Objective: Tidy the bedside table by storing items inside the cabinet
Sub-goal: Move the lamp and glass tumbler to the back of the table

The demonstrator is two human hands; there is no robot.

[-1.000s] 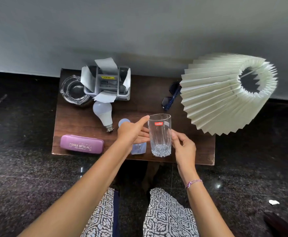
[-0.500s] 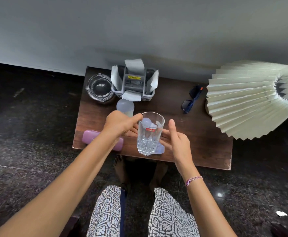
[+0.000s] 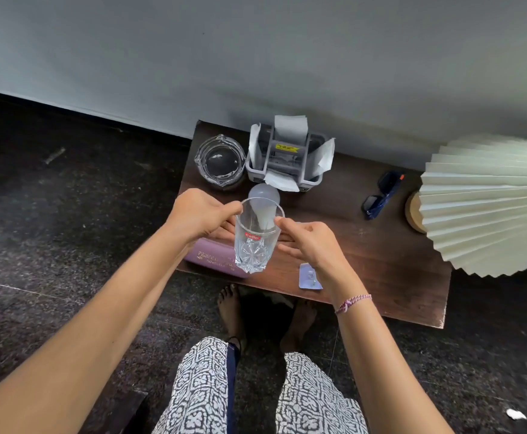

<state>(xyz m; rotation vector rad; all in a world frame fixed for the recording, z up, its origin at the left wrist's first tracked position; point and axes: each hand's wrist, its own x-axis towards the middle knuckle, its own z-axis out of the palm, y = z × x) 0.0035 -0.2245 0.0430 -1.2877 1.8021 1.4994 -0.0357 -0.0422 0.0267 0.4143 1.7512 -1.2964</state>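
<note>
**Glass tumbler** [image 3: 256,245], empty and near upright, held between both hands above the front edge of the table [image 3: 365,270]. Its base appears clear of the wood. The left hand [image 3: 201,214] curls round the upper wall with the thumb at the rim. The right hand [image 3: 310,242] pinches the opposite side of the rim, its lower fingers reaching toward the wall.

Directly beneath lies a purple spectacle case [image 3: 207,258]. Just behind is a light bulb [image 3: 263,194], seen partly through the glass. Farther back stand a glass ashtray [image 3: 220,159] and a grey organiser [image 3: 288,161]. Sunglasses [image 3: 381,195] and a pleated lampshade [image 3: 487,205] lie to the right, and a small blue packet [image 3: 309,275] sits by the right wrist.

The cabinet is not in view. A grip on the rim is probably the weaker hold on smooth glass. One hand would do better closed round the body, which frees the other for the cabinet door. The tumbler should be lifted straight up, away from the bulb, which would likely roll if nudged.
</note>
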